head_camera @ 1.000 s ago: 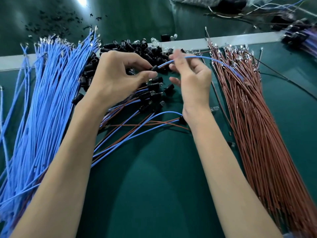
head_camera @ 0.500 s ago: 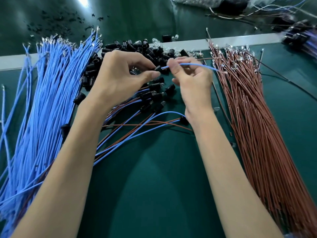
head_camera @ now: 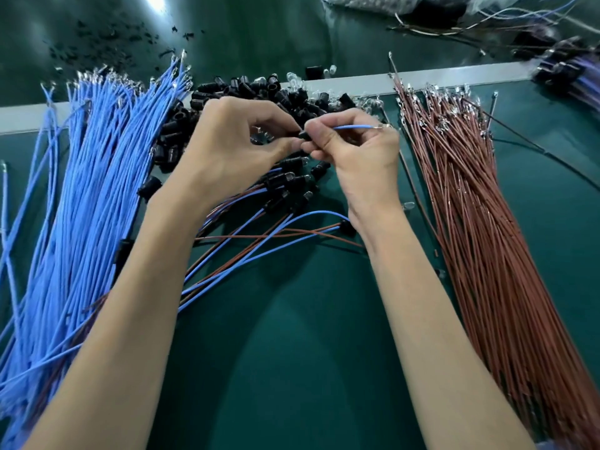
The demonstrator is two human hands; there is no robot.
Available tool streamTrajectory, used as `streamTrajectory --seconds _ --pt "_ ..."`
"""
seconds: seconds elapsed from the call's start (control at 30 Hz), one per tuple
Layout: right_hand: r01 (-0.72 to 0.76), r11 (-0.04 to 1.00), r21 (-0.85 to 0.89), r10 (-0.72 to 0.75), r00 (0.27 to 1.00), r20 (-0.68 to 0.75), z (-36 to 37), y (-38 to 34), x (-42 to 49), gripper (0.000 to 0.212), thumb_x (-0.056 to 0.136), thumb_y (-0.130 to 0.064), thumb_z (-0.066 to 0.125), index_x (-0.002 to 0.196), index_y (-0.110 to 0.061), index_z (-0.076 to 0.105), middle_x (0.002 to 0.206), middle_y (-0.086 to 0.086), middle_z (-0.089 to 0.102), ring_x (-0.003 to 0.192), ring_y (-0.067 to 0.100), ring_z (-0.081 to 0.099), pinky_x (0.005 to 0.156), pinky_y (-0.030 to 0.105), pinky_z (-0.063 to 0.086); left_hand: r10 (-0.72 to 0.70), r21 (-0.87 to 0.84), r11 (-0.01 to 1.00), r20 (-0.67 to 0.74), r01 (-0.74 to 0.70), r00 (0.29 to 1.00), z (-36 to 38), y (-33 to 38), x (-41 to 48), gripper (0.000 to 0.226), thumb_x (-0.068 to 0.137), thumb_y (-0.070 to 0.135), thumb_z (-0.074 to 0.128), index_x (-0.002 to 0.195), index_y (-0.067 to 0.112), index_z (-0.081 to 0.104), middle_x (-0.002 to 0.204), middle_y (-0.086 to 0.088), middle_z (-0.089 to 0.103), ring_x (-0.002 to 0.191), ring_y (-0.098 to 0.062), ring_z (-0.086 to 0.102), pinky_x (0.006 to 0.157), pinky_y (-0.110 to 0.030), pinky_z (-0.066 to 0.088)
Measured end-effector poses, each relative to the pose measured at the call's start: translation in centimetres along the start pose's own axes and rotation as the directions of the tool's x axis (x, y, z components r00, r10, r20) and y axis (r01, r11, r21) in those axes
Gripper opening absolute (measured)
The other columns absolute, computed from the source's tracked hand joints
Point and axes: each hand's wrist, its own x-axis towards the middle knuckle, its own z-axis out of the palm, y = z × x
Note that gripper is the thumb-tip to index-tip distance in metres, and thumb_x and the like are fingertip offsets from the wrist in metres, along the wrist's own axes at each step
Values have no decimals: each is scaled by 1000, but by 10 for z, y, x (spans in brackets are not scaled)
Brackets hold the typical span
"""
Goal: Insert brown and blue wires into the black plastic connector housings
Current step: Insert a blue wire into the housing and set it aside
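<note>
Above housing pile (head_camera: pixel 246 87), left fingers (head_camera: pixel 285 146) pinch housing (head_camera: pixel 303 135), right fingers (head_camera: pixel 321 133) pinch blue wire (head_camera: pixel 354 127), now shorter

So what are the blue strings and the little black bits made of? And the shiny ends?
The blue wires look coated in smooth, matte plastic: even colour, soft bends. The black housings look like hard moulded plastic, slightly glossy, with light glints on them. The shiny ends on the brown wires seem to be bare metal: silvery and bright.
</note>
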Motion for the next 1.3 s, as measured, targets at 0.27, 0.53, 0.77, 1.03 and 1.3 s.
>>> streamTrajectory --seconds 0.27,0.53,0.77,1.03,1.3 --pt "13 987 159 3 995 -102 -4 -1 5 15 85 3 66 83 -10 58 77 4 62 66 12 67 67 19 52 -74 -35 997 -44 73 996 -16 -8 -2 13 81 20 75 93 23 71 81 1 70 74 -4 61 78 -22 50" --pt "86 987 -133 -86 996 7 -1 1 0 23 73 1 78 68 -18 67 62 -5 68 59 11 67 62 22 52 -24 6 1000 4 24 1000 -10 -3 -2 13 81 18 75 94 18 74 80 4 70 74 -4 63 79 -27 53" --pt "72 976 -206 -72 997 11 -7 3 2 11 79 -14 74 75 -23 68 67 -6 69 67 14 67 70 33 56 -81 -35 996 20 81 997 -12 -9 -3 18 81 15 75 94 24 69 82 -8 71 73 -16 62 75 -29 52" --pt "126 933 -336 -108 992 72 -3 6 1 21 81 -5 72 73 -24 68 64 -10 67 58 3 63 63 20 51 -78 -12 997 45 79 996 -3 -7 -2 13 82 14 73 95 16 73 81 -5 71 73 -12 62 80 -39 55" --pt "140 920 -365 -120 990 78 -2 5 -1 13 86 -15 68 79 -26 68 71 -2 71 66 13 68 75 41 57 -17 33 999 15 17 1000 -1 -4 -1 17 89 16 66 105 14 71 87 2 63 75 -5 53 71 -10 39"
